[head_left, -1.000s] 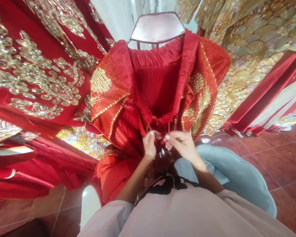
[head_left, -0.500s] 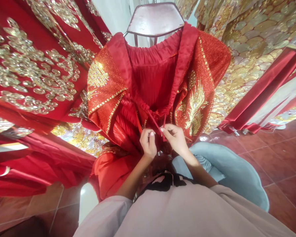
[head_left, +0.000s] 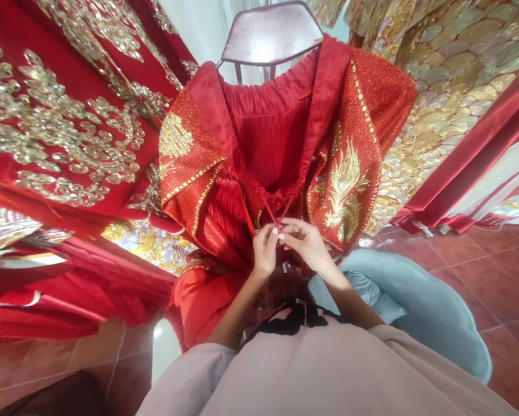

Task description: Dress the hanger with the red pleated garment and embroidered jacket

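Note:
A red cape (head_left: 268,138) with a gathered collar and gold beading hangs over a chair (head_left: 272,40) in front of me. Two thin red drawstrings (head_left: 271,211) come down from its neckline and cross in front of my fingers. My left hand (head_left: 266,248) pinches a drawstring near the crossing. Close against it, my right hand (head_left: 303,242) is closed on the strings too, thumb and forefinger together. The fingertips of both hands nearly touch. The lower ends of the strings are mostly hidden behind the hands.
Red fabric with crystal beading (head_left: 69,127) hangs at the left. Gold sequinned cloth (head_left: 450,75) hangs at the right, beside a red drape (head_left: 467,156). A pale blue chair (head_left: 433,306) stands close at my right on the tiled floor (head_left: 480,260).
My left hand has moved up and right to meet my right hand. The strings now cross right at the fingertips. The view has shifted slightly.

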`<state>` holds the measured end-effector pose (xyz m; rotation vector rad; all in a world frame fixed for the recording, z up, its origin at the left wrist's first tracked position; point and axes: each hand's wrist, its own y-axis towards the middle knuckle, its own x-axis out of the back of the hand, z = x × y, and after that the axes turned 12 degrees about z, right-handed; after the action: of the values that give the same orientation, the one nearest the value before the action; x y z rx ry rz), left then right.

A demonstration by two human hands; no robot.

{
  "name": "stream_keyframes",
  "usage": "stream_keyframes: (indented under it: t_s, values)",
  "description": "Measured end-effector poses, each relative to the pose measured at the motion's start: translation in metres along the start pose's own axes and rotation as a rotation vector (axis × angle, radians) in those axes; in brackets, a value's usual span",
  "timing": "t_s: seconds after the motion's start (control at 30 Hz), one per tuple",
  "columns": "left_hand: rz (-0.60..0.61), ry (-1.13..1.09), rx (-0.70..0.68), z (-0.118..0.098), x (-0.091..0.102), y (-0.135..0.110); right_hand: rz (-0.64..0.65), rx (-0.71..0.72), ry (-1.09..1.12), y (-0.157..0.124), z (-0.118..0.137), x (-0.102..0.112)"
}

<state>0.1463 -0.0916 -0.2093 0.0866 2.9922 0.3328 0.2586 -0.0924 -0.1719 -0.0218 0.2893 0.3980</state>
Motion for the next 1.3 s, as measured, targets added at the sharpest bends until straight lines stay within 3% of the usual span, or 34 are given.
stream_keyframes:
  t_s: [0.1,0.23,0.33,0.43,0.53,0.7,0.77,0.97,1.13,1.23,1.3]
  values:
    - [-0.028,0.139,-0.037,-0.007,0.007,0.001,0.033,-0.010,-0.122,-0.001,-0.003,0.006]
    - [-0.073,0.515,-0.112,-0.015,0.010,-0.001,0.081,0.108,-0.444,0.000,-0.003,0.003]
    - [-0.119,0.734,-0.204,-0.019,0.012,-0.004,0.027,0.156,-0.674,0.001,-0.002,-0.003]
    - [-0.123,0.876,-0.266,-0.021,0.015,-0.004,-0.060,0.160,-0.706,0.004,0.000,-0.007]
    - [-0.077,0.834,-0.287,-0.020,0.014,-0.002,-0.120,0.186,-0.530,0.011,0.001,-0.010]
    - [-0.031,0.690,-0.309,-0.015,0.013,-0.001,-0.092,0.173,0.113,0.018,0.002,-0.022]
    - [-0.018,0.685,-0.294,-0.011,0.015,-0.001,-0.141,0.206,0.179,0.017,0.000,-0.028]
    - [0.045,0.625,-0.302,-0.008,0.016,-0.002,-0.309,0.312,0.005,0.012,-0.012,-0.034]
    - [0.039,0.569,-0.252,-0.012,0.010,-0.003,-0.345,0.261,-0.294,0.008,-0.020,-0.014]
    - [0.021,0.471,-0.169,-0.024,0.006,-0.003,-0.379,0.364,-0.592,0.004,-0.010,0.005]
    - [0.017,0.399,-0.152,-0.043,0.005,0.001,-0.414,0.457,-0.693,0.002,0.012,0.015]
